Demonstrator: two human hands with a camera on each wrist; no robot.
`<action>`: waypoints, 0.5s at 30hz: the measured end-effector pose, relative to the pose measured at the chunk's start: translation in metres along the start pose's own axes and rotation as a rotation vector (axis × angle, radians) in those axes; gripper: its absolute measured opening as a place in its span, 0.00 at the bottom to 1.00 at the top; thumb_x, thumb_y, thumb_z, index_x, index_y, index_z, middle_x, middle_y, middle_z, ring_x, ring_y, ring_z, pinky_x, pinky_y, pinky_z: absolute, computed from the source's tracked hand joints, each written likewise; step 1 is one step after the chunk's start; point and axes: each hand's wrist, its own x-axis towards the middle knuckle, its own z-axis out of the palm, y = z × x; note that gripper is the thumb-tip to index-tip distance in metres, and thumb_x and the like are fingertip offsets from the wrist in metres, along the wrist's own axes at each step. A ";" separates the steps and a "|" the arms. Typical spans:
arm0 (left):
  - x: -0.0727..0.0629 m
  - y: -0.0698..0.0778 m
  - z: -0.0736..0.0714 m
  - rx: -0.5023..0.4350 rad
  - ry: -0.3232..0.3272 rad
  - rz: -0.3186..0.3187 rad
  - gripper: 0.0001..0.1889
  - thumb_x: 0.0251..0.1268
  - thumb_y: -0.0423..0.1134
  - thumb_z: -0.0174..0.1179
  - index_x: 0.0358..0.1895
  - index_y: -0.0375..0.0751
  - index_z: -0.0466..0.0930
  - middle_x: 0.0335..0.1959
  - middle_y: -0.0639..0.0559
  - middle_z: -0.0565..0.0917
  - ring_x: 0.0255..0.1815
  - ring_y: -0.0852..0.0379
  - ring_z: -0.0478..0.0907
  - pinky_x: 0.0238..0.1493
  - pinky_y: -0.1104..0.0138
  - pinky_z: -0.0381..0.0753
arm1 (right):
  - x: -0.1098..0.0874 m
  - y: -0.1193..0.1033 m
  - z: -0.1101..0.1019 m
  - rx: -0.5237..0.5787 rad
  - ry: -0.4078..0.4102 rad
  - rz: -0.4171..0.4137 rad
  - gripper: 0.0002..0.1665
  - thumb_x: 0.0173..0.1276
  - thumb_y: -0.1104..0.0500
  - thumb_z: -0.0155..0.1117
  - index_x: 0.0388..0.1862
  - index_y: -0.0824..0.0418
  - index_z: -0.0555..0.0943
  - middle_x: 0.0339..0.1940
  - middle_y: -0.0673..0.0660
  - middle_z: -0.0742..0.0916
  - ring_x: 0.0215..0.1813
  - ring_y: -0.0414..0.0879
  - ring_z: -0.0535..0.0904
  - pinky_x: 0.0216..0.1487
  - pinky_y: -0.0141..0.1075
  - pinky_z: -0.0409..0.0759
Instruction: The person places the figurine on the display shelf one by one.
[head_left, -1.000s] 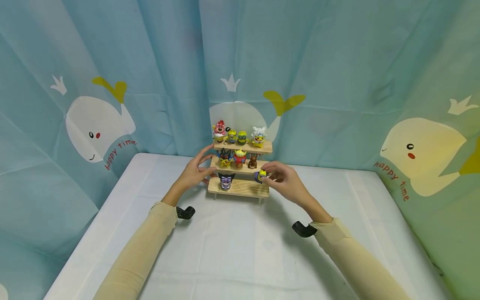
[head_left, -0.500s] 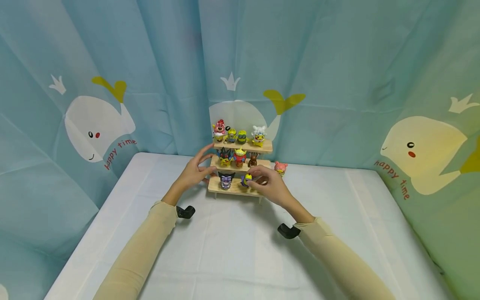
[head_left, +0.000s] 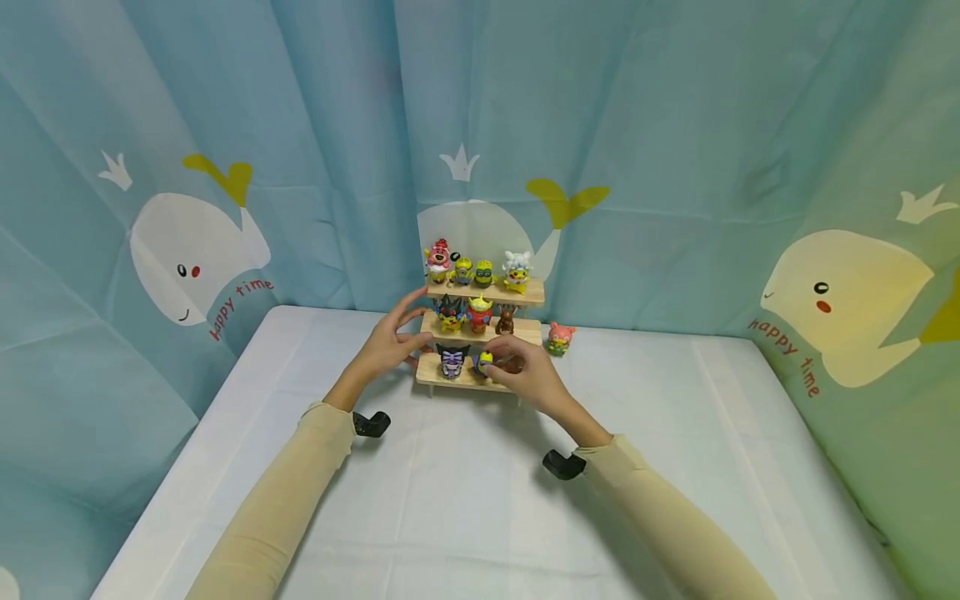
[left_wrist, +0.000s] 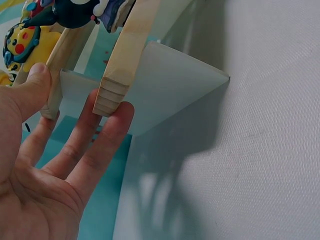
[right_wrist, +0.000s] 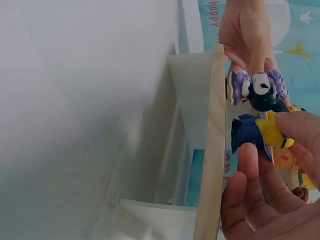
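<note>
A small three-tier wooden display shelf [head_left: 456, 382] stands on the white table. At its left end my left hand [head_left: 384, 343] grips it; in the left wrist view the thumb [left_wrist: 37, 82] presses the middle board and two fingertips meet the end of the lowest board [left_wrist: 114, 95]. My right hand [head_left: 528, 373] pinches a yellow figurine with a blue-purple cape [right_wrist: 267, 131] between thumb and fingers, close over the bottom tier. Just left of it, a black-and-purple figurine with pointed ears [head_left: 452, 362] sits on that same tier. The right fingers partly hide the bottom tier's right side.
Several figurines line the top tier, among them a white-hooded yellow one [head_left: 517, 272]. On the middle tier are more, including a red one [head_left: 479, 315] and a brown one [head_left: 506, 320]. A pink figurine [head_left: 559, 339] stands right of the shelf, before the blue curtain [head_left: 675, 167].
My right hand has carried the yellow figurine left across the bottom tier, beside the black-and-purple one. The pink figurine at the right has come into sight. The left hand stays in place.
</note>
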 end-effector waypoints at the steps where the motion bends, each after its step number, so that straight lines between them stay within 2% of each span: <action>1: 0.000 0.000 0.000 0.001 0.000 0.001 0.42 0.75 0.32 0.62 0.84 0.60 0.50 0.81 0.30 0.55 0.43 0.35 0.87 0.40 0.31 0.82 | -0.001 -0.005 0.000 0.000 -0.002 0.000 0.18 0.70 0.70 0.69 0.57 0.71 0.82 0.50 0.71 0.87 0.46 0.65 0.86 0.46 0.57 0.86; 7: 0.000 -0.001 0.000 0.008 0.000 0.010 0.42 0.76 0.33 0.61 0.84 0.59 0.50 0.80 0.30 0.55 0.43 0.33 0.87 0.39 0.32 0.83 | -0.007 -0.030 -0.002 -0.011 -0.003 -0.001 0.17 0.70 0.70 0.69 0.56 0.72 0.81 0.49 0.71 0.87 0.46 0.65 0.86 0.46 0.53 0.86; 14: 0.000 -0.001 0.001 0.008 -0.001 0.008 0.42 0.75 0.33 0.62 0.84 0.59 0.50 0.80 0.30 0.55 0.42 0.35 0.87 0.39 0.32 0.83 | -0.009 -0.033 0.000 -0.011 0.000 0.006 0.17 0.70 0.70 0.69 0.56 0.71 0.81 0.50 0.73 0.86 0.45 0.66 0.86 0.46 0.56 0.86; 15: 0.000 -0.001 0.001 0.007 0.000 0.007 0.42 0.75 0.32 0.62 0.84 0.59 0.50 0.80 0.30 0.55 0.42 0.35 0.87 0.39 0.32 0.83 | -0.007 -0.026 0.001 -0.015 0.004 0.004 0.17 0.70 0.69 0.70 0.56 0.70 0.82 0.50 0.71 0.87 0.45 0.64 0.86 0.45 0.55 0.86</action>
